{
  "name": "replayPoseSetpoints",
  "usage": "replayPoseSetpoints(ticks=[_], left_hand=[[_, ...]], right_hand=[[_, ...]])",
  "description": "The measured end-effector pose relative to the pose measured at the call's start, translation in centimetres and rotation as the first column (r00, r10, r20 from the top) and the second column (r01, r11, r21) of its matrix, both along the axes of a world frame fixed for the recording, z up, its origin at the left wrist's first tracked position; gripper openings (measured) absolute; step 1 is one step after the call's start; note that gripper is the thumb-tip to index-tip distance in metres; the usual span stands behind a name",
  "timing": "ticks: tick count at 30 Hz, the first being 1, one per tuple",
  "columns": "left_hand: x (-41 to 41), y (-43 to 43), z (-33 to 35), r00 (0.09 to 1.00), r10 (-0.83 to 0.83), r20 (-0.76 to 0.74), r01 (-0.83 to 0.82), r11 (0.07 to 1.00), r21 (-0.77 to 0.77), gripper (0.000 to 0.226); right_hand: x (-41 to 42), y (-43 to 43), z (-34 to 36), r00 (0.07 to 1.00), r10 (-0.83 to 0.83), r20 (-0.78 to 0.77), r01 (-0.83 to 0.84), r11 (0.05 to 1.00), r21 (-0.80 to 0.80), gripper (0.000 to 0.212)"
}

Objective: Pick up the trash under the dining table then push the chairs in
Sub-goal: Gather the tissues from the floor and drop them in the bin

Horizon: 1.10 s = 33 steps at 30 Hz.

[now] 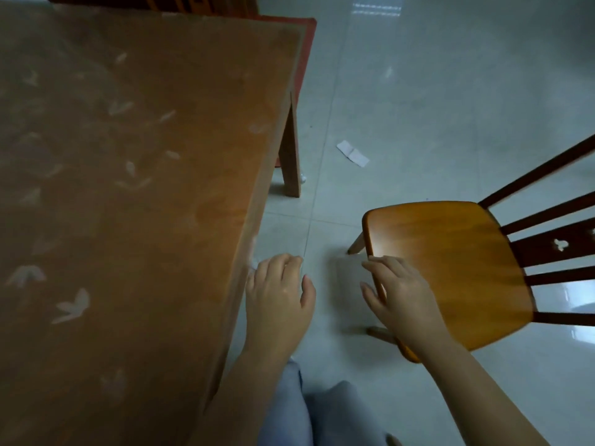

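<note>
A folded white paper scrap [352, 154] lies on the pale tiled floor, just right of the table leg [291, 156]. The wooden dining table [145, 156] fills the left side. An orange wooden chair [450, 268] with a dark slatted back stands pulled out at the right. My right hand [399, 294] grips the front edge of its seat, fingers on top and thumb down the side. My left hand [280, 294] hovers beside the table edge with its fingers curled. A pale blur shows at its fingertips, and I cannot tell whether it is held.
A second chair with a red seat [306, 43] stands at the table's far end. A small white bit [303, 179] lies at the foot of the table leg. My legs in light blue trousers [322, 413] are at the bottom. Open floor stretches to the upper right.
</note>
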<state>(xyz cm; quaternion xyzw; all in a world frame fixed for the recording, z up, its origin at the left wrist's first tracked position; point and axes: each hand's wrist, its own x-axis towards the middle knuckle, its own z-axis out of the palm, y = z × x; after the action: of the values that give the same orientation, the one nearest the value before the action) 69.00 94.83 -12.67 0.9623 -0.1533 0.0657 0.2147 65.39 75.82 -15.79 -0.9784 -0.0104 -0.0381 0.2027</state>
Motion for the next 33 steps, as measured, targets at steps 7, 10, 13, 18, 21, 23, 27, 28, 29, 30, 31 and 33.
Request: replayPoseSetpoints(ticks=[7, 10, 13, 18, 21, 23, 27, 28, 29, 30, 31, 33], left_hand=[[0.0, -2.9, -16.7, 0.991, 0.090, -0.096, -0.088, 0.996, 0.020, 0.038], [0.6, -3.2, -25.5, 0.981, 0.142, -0.133, -0.136, 0.989, 0.055, 0.037], [1.6, -3.7, -34.6, 0.966, 0.146, -0.214, -0.122, 0.985, 0.123, 0.034], [4.3, -1.9, -47.2, 0.956, 0.174, -0.238, -0.146, 0.981, 0.128, 0.030], [7.6, 0.6, -52.3, 0.938, 0.268, -0.219, -0.261, 0.963, 0.061, 0.027], [9.5, 2.8, -55.3, 0.972, 0.201, -0.124, -0.184, 0.973, 0.136, 0.030], [10.9, 6.2, -60.5, 0.975, 0.215, -0.048, -0.205, 0.965, 0.165, 0.035], [10.9, 6.8, -61.6, 0.972, 0.231, -0.045, -0.220, 0.961, 0.168, 0.034], [10.9, 7.5, -62.7, 0.971, 0.233, -0.045, -0.222, 0.959, 0.174, 0.033], [10.9, 8.2, -63.8, 0.975, 0.219, -0.038, -0.209, 0.962, 0.177, 0.032], [10.9, 8.8, -64.7, 0.977, 0.208, -0.044, -0.197, 0.963, 0.186, 0.031], [11.1, 10.0, -66.5, 0.979, 0.197, -0.049, -0.183, 0.961, 0.209, 0.029]], right_hand=[[1.3, 1.9, -16.3, 0.998, -0.062, -0.010, 0.063, 0.991, 0.115, 0.029], [1.4, 2.0, -25.4, 0.994, -0.088, -0.061, 0.097, 0.983, 0.157, 0.031], [2.3, 1.5, -34.3, 0.993, -0.081, -0.090, 0.095, 0.983, 0.159, 0.034], [4.1, 1.4, -46.7, 0.995, -0.040, -0.092, 0.055, 0.986, 0.160, 0.031], [5.8, 1.0, -53.0, 0.988, 0.060, -0.142, -0.038, 0.988, 0.152, 0.032], [7.9, 0.4, -55.5, 0.982, 0.099, -0.162, -0.083, 0.991, 0.101, 0.036], [12.4, -0.1, -58.4, 0.978, 0.145, -0.148, -0.148, 0.989, -0.016, 0.042], [13.1, 0.4, -59.2, 0.977, 0.155, -0.147, -0.160, 0.987, -0.026, 0.042], [13.8, 1.1, -60.0, 0.974, 0.172, -0.147, -0.178, 0.983, -0.031, 0.042], [14.2, 2.0, -60.9, 0.970, 0.192, -0.152, -0.199, 0.979, -0.034, 0.042], [14.6, 2.8, -61.8, 0.965, 0.208, -0.159, -0.215, 0.976, -0.028, 0.041], [14.9, 4.5, -63.3, 0.958, 0.226, -0.179, -0.230, 0.973, -0.002, 0.040]])
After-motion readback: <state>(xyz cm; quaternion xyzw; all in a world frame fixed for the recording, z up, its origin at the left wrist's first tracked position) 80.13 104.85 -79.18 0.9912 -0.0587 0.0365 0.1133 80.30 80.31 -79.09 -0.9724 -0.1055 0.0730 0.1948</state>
